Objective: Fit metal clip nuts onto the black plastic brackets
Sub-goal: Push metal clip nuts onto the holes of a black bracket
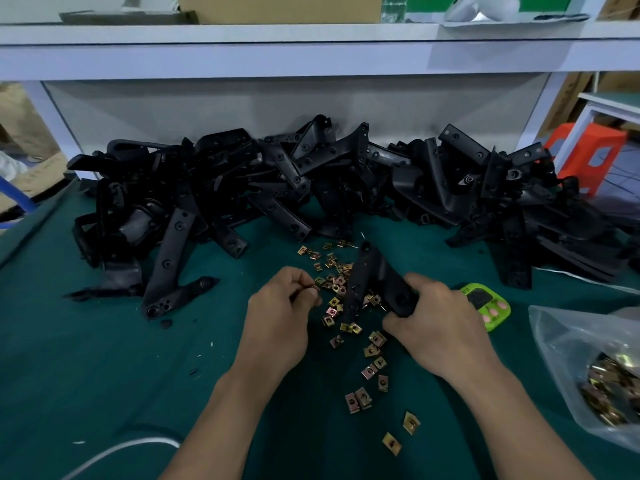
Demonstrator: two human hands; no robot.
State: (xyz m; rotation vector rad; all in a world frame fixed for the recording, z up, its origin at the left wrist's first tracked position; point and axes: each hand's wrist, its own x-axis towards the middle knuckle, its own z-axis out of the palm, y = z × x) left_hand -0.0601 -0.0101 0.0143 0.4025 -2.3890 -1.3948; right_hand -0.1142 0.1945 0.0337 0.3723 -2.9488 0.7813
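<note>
The right grip [440,320] is clamped on the near end of one black plastic bracket [367,282], with its fingers curled round the part. The bracket extends away from this grip and leans towards the left grip [280,317]. The left grip pinches a single clip nut [313,287] between thumb and fingertips, just beside the bracket's left edge. Whether the nut touches the bracket cannot be told.

Loose clip nuts [372,351] lie scattered on the green surface [104,375] between the two grips, under the held bracket and trailing towards the person. Beyond both grips, a long bracket pile [311,181] spans the surface. Just right of the right grip, partly hidden by it, lies a green timer [485,306]. Further right, a clear plastic bag [568,341] holds more clip nuts.
</note>
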